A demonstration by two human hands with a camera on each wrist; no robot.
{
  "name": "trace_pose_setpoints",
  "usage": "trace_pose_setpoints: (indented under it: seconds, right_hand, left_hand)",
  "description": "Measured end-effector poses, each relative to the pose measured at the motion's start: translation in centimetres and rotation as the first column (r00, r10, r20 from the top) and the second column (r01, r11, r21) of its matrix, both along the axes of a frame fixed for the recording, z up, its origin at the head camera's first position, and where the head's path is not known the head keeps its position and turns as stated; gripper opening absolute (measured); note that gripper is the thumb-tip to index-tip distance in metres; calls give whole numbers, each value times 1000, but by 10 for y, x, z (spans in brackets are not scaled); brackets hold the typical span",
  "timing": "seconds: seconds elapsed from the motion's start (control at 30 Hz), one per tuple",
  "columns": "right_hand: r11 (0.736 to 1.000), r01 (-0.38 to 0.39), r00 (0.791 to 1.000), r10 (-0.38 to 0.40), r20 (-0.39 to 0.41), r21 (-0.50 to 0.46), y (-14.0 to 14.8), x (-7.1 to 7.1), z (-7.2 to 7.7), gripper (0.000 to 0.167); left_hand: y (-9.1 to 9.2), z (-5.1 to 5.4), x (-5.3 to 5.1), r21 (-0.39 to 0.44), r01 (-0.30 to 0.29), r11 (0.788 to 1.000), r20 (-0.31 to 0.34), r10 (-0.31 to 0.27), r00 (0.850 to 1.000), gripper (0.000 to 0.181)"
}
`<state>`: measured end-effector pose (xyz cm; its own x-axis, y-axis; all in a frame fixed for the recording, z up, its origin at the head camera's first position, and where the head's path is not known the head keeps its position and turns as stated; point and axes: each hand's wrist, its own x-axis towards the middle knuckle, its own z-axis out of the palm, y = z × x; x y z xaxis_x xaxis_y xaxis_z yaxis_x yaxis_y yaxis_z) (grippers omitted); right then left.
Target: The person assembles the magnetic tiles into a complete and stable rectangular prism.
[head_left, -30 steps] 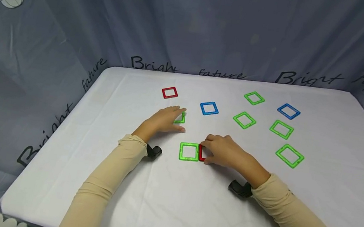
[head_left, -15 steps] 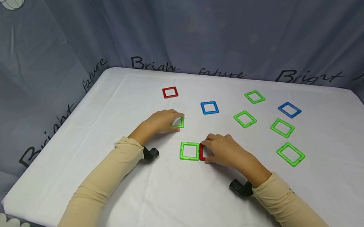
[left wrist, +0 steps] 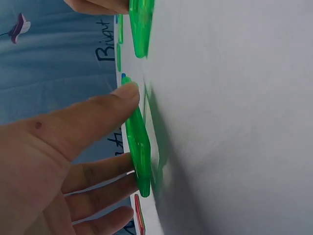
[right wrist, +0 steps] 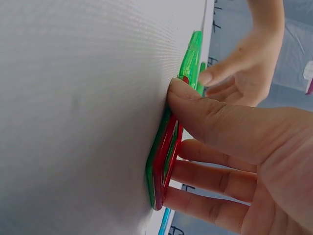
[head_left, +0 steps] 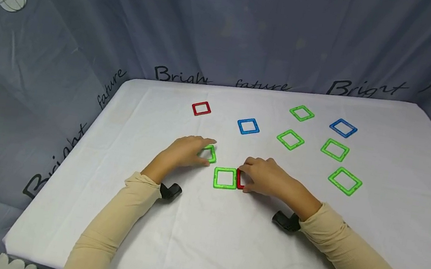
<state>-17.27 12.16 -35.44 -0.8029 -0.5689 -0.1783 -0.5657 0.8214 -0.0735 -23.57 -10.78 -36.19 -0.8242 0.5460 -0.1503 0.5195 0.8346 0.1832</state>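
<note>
My left hand (head_left: 183, 152) holds a green square magnetic tile (head_left: 214, 154) between thumb and fingers. In the left wrist view this green tile (left wrist: 141, 147) is tilted just off the white surface, casting a shadow. My right hand (head_left: 267, 178) grips a red square tile (head_left: 238, 179), mostly covered by the fingers in the head view. From the right wrist, the red tile (right wrist: 159, 171) shows a green layer (right wrist: 150, 169) against its underside. Another green square tile (head_left: 215, 178) lies flat between the hands, its right edge against the red one.
Farther back lie a red tile (head_left: 193, 109), a blue tile (head_left: 247, 132) and, to the right, another blue tile (head_left: 342, 134). Several green tiles, including one near the right arm (head_left: 351, 190), are spread over the white tabletop (head_left: 199, 243). A grey curtain (head_left: 231, 30) hangs behind.
My left hand has drawn its green tile toward the body, bringing it close to the green tile between the hands. The right hand stays in place on the red tile.
</note>
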Motion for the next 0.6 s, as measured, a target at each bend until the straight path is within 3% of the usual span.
trace_pose_setpoints:
  seconds: [0.3,0.47,0.6]
  right_hand:
    - [1000,6,1000,-7,6,15,-1,-1,0,56]
    - [1000,2,1000,-2,2,17,-1,-1,-1,55]
    - [1000,1,1000,-2,1,13,-1,-1,0,55]
  left_hand:
    - [-7,4,21,165,54,985,34,-60,998,63]
    - [-7,6,26,253,104,962,66,-125,990,63]
    - [-6,6,29,267,130,955,78,-156,985,62]
